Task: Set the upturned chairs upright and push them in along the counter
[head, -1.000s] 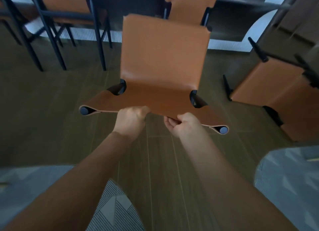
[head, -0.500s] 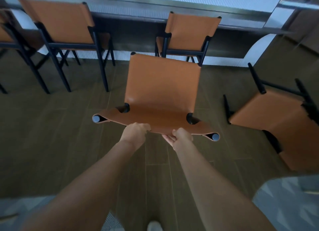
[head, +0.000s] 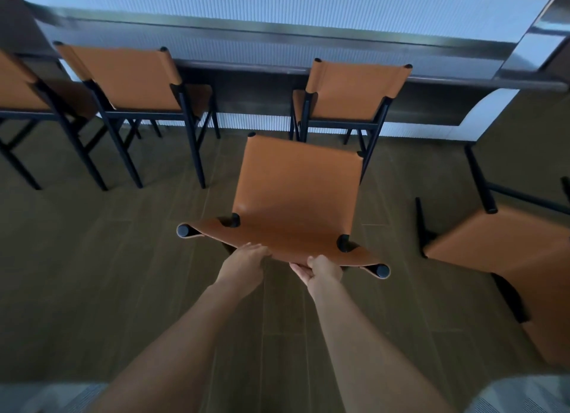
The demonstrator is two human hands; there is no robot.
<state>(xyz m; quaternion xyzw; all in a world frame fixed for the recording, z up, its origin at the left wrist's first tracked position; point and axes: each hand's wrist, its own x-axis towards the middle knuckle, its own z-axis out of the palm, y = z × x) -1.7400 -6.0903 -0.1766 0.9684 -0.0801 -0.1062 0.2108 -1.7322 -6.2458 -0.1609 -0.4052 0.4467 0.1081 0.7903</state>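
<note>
Left hand (head: 246, 263) and right hand (head: 322, 270) gripped the chair (head: 296, 193) by its backrest edge, seat beyond them; left fingers probably curled over it.

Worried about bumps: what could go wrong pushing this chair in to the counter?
The held chair has its front right corner close to the tucked-in chair ahead; their frames may catch.
The left hand and right hand grip only the backrest's leather edge, so it might twist.
The overturned chair lies close on the right: a trip risk.

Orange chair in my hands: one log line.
held chair: upright, facing counter | left hand: grips backrest | right hand: grips backrest | chair at right: upturned
</note>
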